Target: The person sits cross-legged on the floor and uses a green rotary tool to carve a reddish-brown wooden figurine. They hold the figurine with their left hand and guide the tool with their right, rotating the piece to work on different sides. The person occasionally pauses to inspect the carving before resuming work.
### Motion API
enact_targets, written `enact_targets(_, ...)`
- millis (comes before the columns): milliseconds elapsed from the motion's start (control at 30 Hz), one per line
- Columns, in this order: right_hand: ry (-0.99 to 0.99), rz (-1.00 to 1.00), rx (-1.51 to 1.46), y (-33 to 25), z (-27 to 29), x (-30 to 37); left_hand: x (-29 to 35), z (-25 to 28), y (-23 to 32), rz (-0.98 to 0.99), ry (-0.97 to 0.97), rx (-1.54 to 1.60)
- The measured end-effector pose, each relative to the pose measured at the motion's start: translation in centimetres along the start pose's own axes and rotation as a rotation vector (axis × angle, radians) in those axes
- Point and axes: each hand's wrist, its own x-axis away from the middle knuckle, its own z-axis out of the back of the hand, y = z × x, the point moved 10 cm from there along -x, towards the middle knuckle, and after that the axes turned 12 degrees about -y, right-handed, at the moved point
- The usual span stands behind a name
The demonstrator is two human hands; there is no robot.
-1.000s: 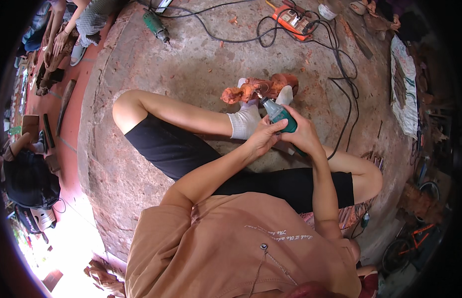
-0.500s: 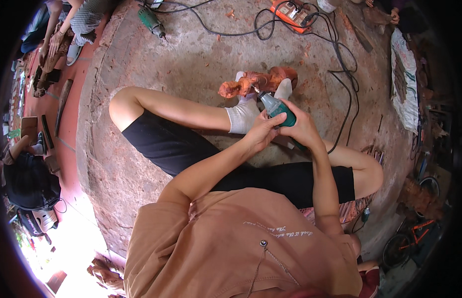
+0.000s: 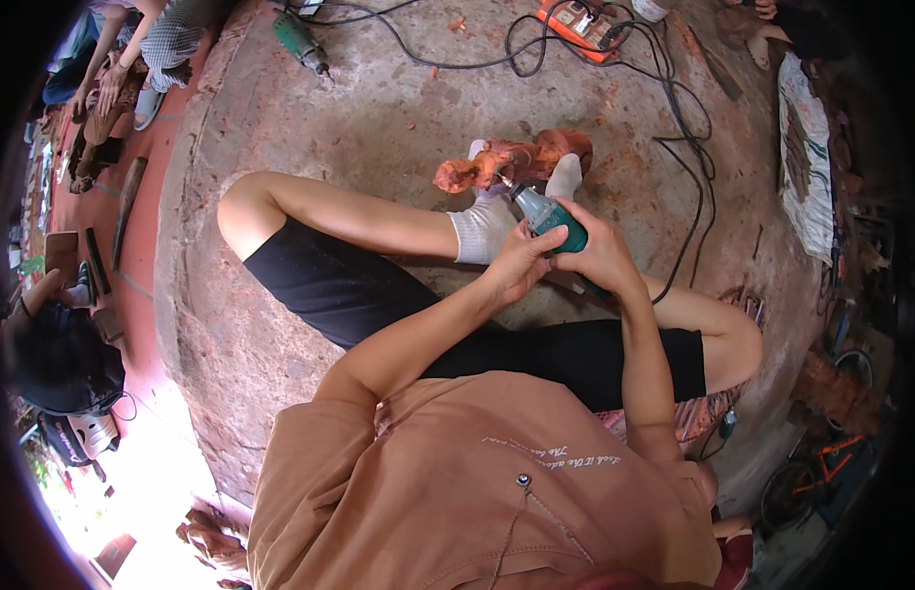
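Both my hands are wrapped round a green and grey die grinder (image 3: 548,214), my left hand (image 3: 519,262) on its near left side and my right hand (image 3: 600,251) on its right. The tool's tip points away from me and meets, or nearly meets, a reddish-brown wood carving (image 3: 511,157). That carving lies on its side between my feet, its rough orange end to the left. A white sock (image 3: 484,226) covers my left foot, which rests against the carving, and another white sock (image 3: 564,177) is at its right end.
A second green power tool (image 3: 300,41) lies on the stone slab at the far left. An orange power strip (image 3: 581,29) with tangled black cord (image 3: 678,98) sits at the far right. Other people's hands (image 3: 111,88) show at the upper left. A white sack (image 3: 804,157) lies right.
Almost nothing differs; the whole view has shifted very slightly. My hands keep the same hold on the die grinder, and its tip stays at the carving.
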Motion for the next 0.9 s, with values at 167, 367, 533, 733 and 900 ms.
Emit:
enact_targets(167,0.034,0.041,-0.027,0.2,0.1,-0.1,-0.4,0.8,-0.2,-0.01,0.019,-0.014)
enact_targets(367,0.007,-0.015,0.009,0.0,0.1,-0.1,-0.1,0.2,0.1,0.005,0.016,-0.016)
enact_targets(533,0.037,0.001,0.0,0.4,0.0,-0.2,-0.1,0.0,0.3,0.015,0.025,-0.02)
enact_targets(733,0.008,-0.006,0.048,-0.1,-0.2,-0.2,0.4,-0.2,0.5,-0.009,0.035,-0.014)
enact_targets(900,0.046,0.029,0.009,0.0,0.2,-0.2,-0.2,0.2,0.3,0.001,0.017,-0.014)
